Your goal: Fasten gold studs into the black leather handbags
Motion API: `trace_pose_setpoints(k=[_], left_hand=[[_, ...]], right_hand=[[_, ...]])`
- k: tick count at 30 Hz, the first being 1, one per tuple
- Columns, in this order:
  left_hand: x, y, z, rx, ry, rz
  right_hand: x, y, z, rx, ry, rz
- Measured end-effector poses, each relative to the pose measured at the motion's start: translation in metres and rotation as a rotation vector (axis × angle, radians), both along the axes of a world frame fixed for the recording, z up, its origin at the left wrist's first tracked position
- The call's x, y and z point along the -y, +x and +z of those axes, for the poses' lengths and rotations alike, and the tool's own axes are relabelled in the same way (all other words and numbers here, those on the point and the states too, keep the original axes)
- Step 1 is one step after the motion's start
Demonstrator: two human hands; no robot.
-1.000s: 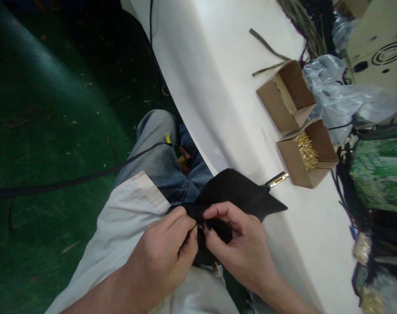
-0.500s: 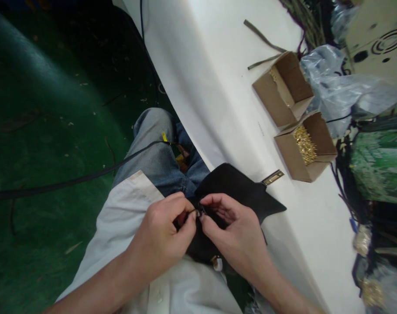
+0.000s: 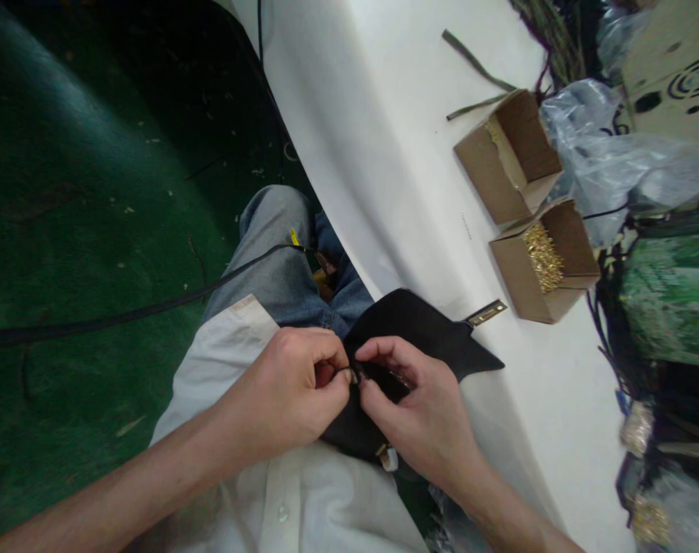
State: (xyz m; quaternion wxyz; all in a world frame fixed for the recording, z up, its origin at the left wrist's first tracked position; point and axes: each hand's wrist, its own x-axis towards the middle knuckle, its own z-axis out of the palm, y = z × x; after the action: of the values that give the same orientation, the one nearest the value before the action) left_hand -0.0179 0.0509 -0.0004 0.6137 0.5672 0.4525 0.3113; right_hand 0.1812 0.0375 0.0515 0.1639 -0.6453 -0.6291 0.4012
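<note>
A black leather piece [image 3: 424, 334] lies across my lap and the edge of the white table [image 3: 407, 153]. My left hand [image 3: 286, 392] is curled tight, its fingertips pinching the piece's near edge. My right hand [image 3: 424, 418] pinches the same spot from the other side, thumb and forefinger pressed together. A small metal part sits between the two pinches, too small to name. A gold clasp plate [image 3: 486, 312] sticks out from the piece's far edge, flat on the table.
Two open cardboard boxes stand at the right: one [image 3: 548, 261] filled with gold pins, the other [image 3: 511, 153] beside it. Clear plastic bags [image 3: 608, 153], dark straps [image 3: 479, 73] and green packaging [image 3: 672, 299] crowd the far side. A black cable [image 3: 124, 315] crosses my knee over the green floor.
Both hands have shifted slightly up along the leather edge and closed tighter together. The view has drifted a little; the leather and boxes stay where they were.
</note>
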Motion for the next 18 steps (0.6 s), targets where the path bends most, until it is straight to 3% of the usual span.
trace_pose_setpoints(k=[9,18], left_hand=[[-0.025,-0.011,0.01,-0.106,0.04,-0.125],[-0.048,-0.009,-0.011,-0.04,-0.117,-0.243]], right_hand=[[0.0,-0.004,-0.002,-0.049,-0.001,-0.02],[-0.003,-0.002,-0.012,-0.13,-0.104,-0.13]])
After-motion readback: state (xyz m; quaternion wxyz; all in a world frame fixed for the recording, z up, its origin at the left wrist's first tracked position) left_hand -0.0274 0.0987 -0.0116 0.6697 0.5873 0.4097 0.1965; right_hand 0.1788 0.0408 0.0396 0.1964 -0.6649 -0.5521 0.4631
